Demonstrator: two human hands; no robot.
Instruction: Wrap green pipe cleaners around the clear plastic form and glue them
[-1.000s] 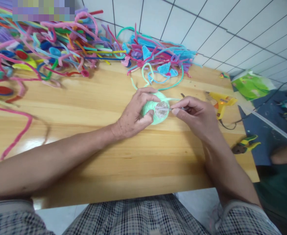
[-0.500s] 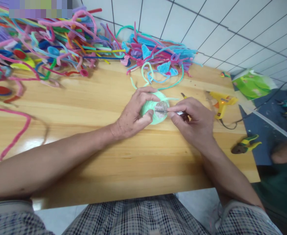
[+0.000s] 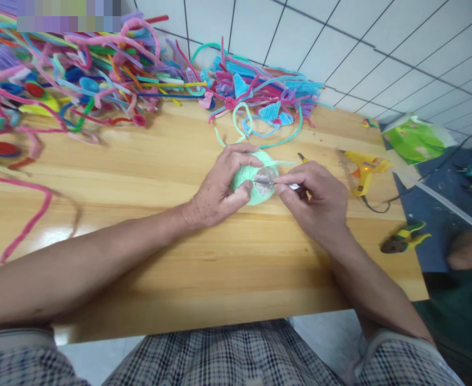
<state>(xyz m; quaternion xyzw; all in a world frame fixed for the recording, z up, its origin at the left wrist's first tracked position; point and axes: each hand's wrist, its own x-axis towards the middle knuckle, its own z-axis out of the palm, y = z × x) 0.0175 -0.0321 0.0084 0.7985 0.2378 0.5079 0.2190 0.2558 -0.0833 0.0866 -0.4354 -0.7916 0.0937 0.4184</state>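
Note:
My left hand (image 3: 228, 179) is closed around the side of a mint-green rounded piece (image 3: 256, 197), which looks wound from fuzzy pipe cleaner. A clear, greyish patch (image 3: 265, 174) shows on the side facing my right hand. A loose green end (image 3: 284, 163) sticks out to the right. Between the thumb and fingers of my right hand (image 3: 314, 198) is a slim pointed metal tool (image 3: 263, 182); its tip lies across the grey patch, near my left thumb. Its other end is mostly hidden in my palm, so its exact kind does not show.
Colourful pipe cleaners (image 3: 111, 69) heap at the back left, with blue and pink ones (image 3: 260, 91) by the tiled wall. On the right lie a yellow glue gun (image 3: 362, 169) with a cord and yellow-green pliers (image 3: 403, 239). Another person's arm (image 3: 471, 249) shows beyond the table edge.
My right hand has shifted very slightly left with the metal tool. My left hand stays on the green piece.

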